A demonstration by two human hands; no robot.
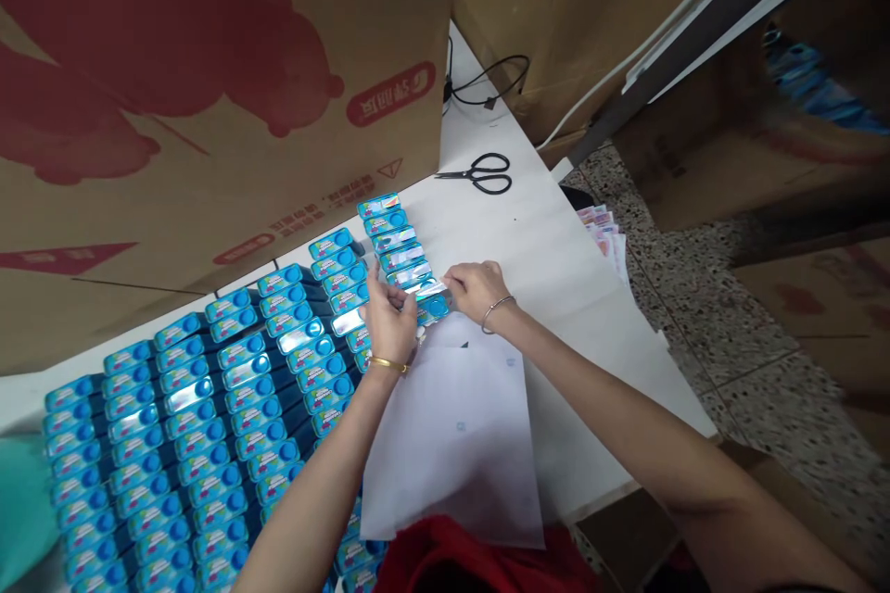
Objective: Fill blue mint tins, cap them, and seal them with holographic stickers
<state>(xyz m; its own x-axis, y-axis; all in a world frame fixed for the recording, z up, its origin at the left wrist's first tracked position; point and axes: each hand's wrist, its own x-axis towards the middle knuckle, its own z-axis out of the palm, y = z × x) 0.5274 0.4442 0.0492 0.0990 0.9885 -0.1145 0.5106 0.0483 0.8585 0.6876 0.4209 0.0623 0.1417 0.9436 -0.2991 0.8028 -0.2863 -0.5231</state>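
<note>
At the right row of blue boxes (386,222) on the counter (577,343): one narrow, glossy, silvery strip (429,288). Right hand (478,290): fingertips closed on its right end. Left hand (391,310): half curled at its left end; grip cannot be determined.

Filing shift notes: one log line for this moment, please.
left hand: at shiny strip | right hand: pinching its end | blue containers: in rows
</note>
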